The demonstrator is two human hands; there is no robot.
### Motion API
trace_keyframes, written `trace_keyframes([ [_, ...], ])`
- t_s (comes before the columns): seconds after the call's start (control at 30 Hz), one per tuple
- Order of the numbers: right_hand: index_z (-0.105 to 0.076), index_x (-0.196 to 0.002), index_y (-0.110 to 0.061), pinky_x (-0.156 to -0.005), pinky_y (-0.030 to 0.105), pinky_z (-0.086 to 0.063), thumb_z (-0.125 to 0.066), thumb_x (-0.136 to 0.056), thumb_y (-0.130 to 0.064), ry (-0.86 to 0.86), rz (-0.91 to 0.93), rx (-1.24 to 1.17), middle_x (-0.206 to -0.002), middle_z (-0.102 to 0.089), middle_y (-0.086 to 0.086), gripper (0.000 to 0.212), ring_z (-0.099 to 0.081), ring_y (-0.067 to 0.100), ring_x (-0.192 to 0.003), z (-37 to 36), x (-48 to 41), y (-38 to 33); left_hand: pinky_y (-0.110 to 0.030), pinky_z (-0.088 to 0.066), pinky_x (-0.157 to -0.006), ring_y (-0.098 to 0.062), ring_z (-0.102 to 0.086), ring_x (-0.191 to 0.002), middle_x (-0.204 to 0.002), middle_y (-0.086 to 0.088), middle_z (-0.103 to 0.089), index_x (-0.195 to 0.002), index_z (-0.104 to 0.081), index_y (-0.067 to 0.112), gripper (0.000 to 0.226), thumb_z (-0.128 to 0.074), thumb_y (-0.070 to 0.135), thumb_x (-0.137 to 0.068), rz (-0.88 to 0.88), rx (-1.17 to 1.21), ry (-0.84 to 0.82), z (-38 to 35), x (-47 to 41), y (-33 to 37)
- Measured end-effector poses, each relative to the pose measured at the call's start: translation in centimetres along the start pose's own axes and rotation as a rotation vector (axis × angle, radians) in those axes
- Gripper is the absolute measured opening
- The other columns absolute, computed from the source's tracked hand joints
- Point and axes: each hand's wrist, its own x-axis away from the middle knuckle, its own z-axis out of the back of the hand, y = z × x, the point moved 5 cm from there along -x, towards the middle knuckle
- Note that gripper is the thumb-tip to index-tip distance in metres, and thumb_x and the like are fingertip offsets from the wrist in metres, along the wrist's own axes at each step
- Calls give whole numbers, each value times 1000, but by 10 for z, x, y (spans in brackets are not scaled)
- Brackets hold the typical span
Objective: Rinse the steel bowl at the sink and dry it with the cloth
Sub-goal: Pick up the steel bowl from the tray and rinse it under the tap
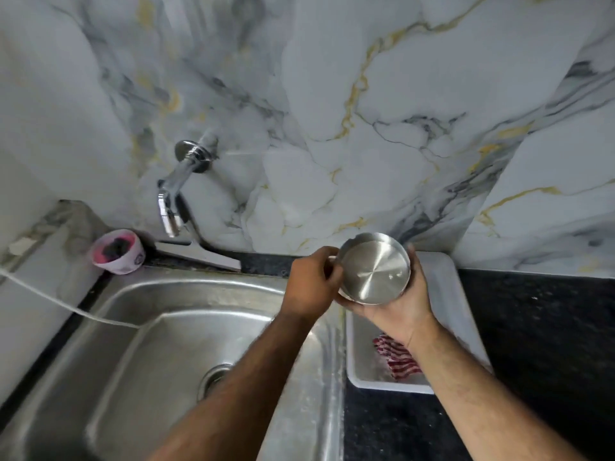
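Observation:
A small round steel bowl (374,269) is held above the sink's right rim, its inside tilted toward me. My right hand (399,306) cups it from below and the right side. My left hand (311,282) grips its left rim with thumb and fingers. The steel sink (159,327) lies below and to the left, with its drain (214,377) partly behind my left forearm. A wall tap (173,201) hangs over the sink's back left; no water is seen running. A red-and-white striped cloth (396,359) lies in a white tray (446,277), partly hidden by my right wrist.
A pink tub (118,251) with a dark scrubber stands at the sink's back left corner. A white cord (50,299) runs across the left counter into the sink. Black granite counter (532,327) stretches right of the tray. A marble wall rises behind.

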Motion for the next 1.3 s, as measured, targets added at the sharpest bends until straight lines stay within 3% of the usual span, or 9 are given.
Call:
trace_keyframes([
  [0.13, -58, -148, -10, -113, 65, -42, -65, -86, -66, -13, -24, -82, -148, -62, 24, 85, -57, 46, -136, -32, -26, 48, -26, -54, -71, -10, -72, -73, -74, 2, -76, -95, -76, 14, 29, -60, 36, -104, 195, 127, 152, 63, 3, -79],
  [0.23, -58, -148, -10, -115, 70, -38, -69, -84, -67, 22, -68, -65, -147, -61, 27, 86, -55, 52, -137, -48, -50, 85, -39, -49, -84, -36, -70, -95, -94, -15, -75, -106, -68, 5, 37, -47, 36, -109, 457, 84, 396, 127, 9, -141],
  [0.33, -59, -147, -14, -111, 75, -39, -68, -85, -68, 60, -68, -31, -145, -63, 29, 83, -57, 53, -134, -62, -76, 120, -29, -36, -85, -24, -56, -95, -102, -5, -64, -118, -58, 4, 48, -36, 46, -111, 422, 299, 730, 199, 14, -138],
  [0.47, -61, -143, -12, -113, 73, -38, -61, -89, -69, 58, -64, 11, -139, -67, 29, 79, -57, 50, -134, -86, -102, 161, -35, -46, -70, -25, -60, -77, -87, 0, -70, -109, -56, 16, 53, -46, 67, -97, 205, -182, 379, 242, -31, -89],
  [0.57, -62, -141, -11, -113, 73, -38, -58, -90, -70, 66, -75, 17, -136, -69, 29, 78, -57, 50, -134, -101, -121, 186, -37, -42, -71, -30, -54, -80, -104, -14, -70, -119, -55, 9, 42, -53, 46, -99, 263, -563, 133, 249, -61, -73],
  [0.7, -65, -138, -11, -113, 71, -40, -58, -91, -69, 8, -108, -33, -136, -70, 28, 75, -68, 51, -121, -130, -143, 209, -34, -40, -73, -37, -66, -102, -119, -19, -67, -126, -47, 0, 41, -58, 28, -98, 308, -453, -13, 245, -73, -76],
  [0.87, -76, -119, 0, -107, 65, -45, -53, -95, -64, 15, -135, -17, -124, -74, 32, 73, -75, 54, -103, -162, -160, 230, -27, -34, -50, -16, -53, -66, -81, -1, -53, -109, -33, 9, 31, -54, 32, -103, 178, -323, -203, 249, -79, -88],
  [1.0, -78, -111, 9, -110, 61, -45, -48, -97, -67, -25, -152, -20, -121, -73, 37, 83, -74, 53, -106, -177, -168, 245, -25, -33, -50, -7, -50, -63, -78, 3, -52, -112, -33, 12, 33, -51, 39, -106, 84, -325, -355, 253, -83, -94],
  [1.3, -81, -110, 3, -97, 61, -57, -52, -99, -59, 5, -99, -10, -122, -75, 30, 70, -76, 48, -106, -181, -175, 258, -23, -40, -58, -6, -54, -71, -84, 6, -59, -105, -49, 17, 51, -65, 63, -92, 45, -227, -342, 259, -87, -108],
])
